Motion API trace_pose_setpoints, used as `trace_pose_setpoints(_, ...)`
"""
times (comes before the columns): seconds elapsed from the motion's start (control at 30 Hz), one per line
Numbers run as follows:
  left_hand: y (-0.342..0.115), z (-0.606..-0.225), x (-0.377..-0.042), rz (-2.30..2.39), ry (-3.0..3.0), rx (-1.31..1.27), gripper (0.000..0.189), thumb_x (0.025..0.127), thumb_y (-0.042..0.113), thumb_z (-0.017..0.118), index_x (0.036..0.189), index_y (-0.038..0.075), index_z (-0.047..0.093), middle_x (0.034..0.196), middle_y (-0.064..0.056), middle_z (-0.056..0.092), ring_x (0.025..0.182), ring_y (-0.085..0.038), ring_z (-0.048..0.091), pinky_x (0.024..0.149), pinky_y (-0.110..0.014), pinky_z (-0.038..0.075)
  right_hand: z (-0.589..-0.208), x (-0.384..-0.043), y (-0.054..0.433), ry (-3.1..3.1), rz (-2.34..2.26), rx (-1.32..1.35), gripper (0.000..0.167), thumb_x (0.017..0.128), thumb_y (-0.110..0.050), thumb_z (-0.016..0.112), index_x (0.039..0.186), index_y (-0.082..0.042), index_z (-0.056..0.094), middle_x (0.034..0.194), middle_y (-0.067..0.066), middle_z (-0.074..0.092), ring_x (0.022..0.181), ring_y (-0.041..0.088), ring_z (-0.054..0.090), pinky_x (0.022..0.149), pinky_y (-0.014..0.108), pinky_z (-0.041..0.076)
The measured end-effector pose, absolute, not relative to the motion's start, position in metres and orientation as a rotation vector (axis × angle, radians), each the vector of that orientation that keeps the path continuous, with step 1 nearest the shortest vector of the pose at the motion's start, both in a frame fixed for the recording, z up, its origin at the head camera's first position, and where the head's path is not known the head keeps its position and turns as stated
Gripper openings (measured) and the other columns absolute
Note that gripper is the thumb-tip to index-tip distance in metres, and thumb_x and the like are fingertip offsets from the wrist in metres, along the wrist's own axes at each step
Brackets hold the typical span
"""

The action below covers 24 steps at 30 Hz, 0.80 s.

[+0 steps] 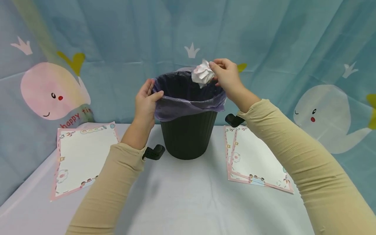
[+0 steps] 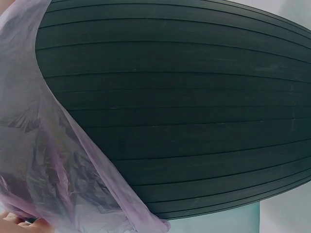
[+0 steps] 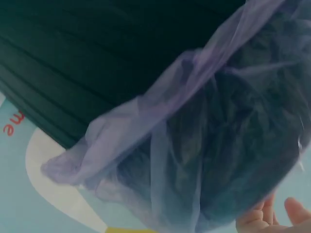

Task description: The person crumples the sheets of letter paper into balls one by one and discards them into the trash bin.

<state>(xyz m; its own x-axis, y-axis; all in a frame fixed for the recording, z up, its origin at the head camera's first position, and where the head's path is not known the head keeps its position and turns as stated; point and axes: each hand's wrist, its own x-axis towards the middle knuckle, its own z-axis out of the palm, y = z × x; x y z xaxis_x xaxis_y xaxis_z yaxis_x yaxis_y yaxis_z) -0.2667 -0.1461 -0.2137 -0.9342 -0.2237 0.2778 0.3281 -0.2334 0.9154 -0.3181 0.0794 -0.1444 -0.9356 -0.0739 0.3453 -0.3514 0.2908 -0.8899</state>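
Note:
A dark green ribbed trash can [image 1: 188, 137] stands upright at the middle of the table, its top lined with a thin purple trash bag [image 1: 182, 109] folded over the rim. My left hand [image 1: 145, 104] grips the bag-covered rim on the left side, thumb toward the front. Over the right part of the can's mouth, my right hand [image 1: 227, 76] pinches a crumpled ball of white and pink paper [image 1: 202, 74] between thumb and fingers. In the right wrist view, fingertips [image 3: 260, 216] show beside the bagged rim, and the paper is out of sight there.
A pink-bordered sheet of paper [image 1: 85, 156] lies left of the can, partly under the left forearm. To the right, overlapping pink-bordered sheets [image 1: 258, 156] lie on the white table [image 1: 182, 195]. A blue curtain [image 1: 117, 39] with cartoon whales hangs close behind the can.

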Motion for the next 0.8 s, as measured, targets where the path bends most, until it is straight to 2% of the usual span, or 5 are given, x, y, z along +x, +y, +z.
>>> trace_pose_setpoints(0.07, -0.146, -0.213, -0.266, -2.222, -1.678, -0.132, 0.064, 0.097, -0.002, 0.051, 0.153, 0.005, 0.021, 0.158, -0.003, 0.025, 0.145, -0.009, 0.017, 0.109, -0.019, 0.026, -0.144, -0.317, 0.082, -2.321, 1.673, 0.409, 0.042, 0.101, -0.028, 0.052, 0.136, -0.004, 0.050, 0.123, 0.006, 0.055, 0.079, 0.011, 0.052, 0.066, 0.025, 0.046)
trace_pose_setpoints(0.37, -0.148, -0.211, -0.264, -2.209, -1.676, -0.113, 0.064, 0.097, -0.003, 0.051, 0.153, 0.004, 0.022, 0.158, -0.003, 0.027, 0.144, -0.008, 0.019, 0.109, -0.019, 0.026, -0.147, -0.311, 0.097, -2.343, 1.592, 0.442, 0.034, 0.101, -0.022, 0.052, 0.128, -0.001, 0.055, 0.116, 0.004, 0.053, 0.088, 0.013, 0.054, 0.077, 0.032, 0.046)
trace_pose_setpoints(0.5, -0.149, -0.212, -0.265, -2.220, -1.656, -0.113, 0.064, 0.096, -0.005, 0.051, 0.153, 0.003, 0.022, 0.158, -0.004, 0.027, 0.144, -0.009, 0.019, 0.109, -0.018, 0.026, -0.150, -0.310, 0.103, -2.368, 1.578, 0.447, 0.033, 0.101, -0.020, 0.053, 0.126, 0.000, 0.056, 0.120, 0.006, 0.053, 0.088, 0.014, 0.054, 0.077, 0.033, 0.046)
trace_pose_setpoints(0.7, -0.148, -0.213, -0.267, -2.221, -1.633, -0.128, 0.064, 0.096, -0.006, 0.050, 0.152, 0.001, 0.021, 0.158, -0.006, 0.027, 0.144, -0.010, 0.020, 0.109, -0.018, 0.026, -0.153, -0.311, 0.114, -2.405, 1.506, 0.484, 0.036, 0.101, -0.019, 0.051, 0.130, 0.002, 0.055, 0.133, 0.011, 0.047, 0.101, 0.026, 0.056, 0.073, 0.029, 0.045)
trace_pose_setpoints(0.8, -0.149, -0.213, -0.268, -2.210, -1.651, -0.125, 0.063, 0.096, -0.006, 0.050, 0.152, 0.001, 0.022, 0.157, -0.006, 0.028, 0.143, -0.010, 0.021, 0.108, -0.018, 0.027, -0.155, -0.310, 0.122, -2.414, 1.455, 0.495, 0.037, 0.100, -0.020, 0.051, 0.130, 0.002, 0.055, 0.131, 0.011, 0.048, 0.097, 0.020, 0.057, 0.072, 0.026, 0.044)
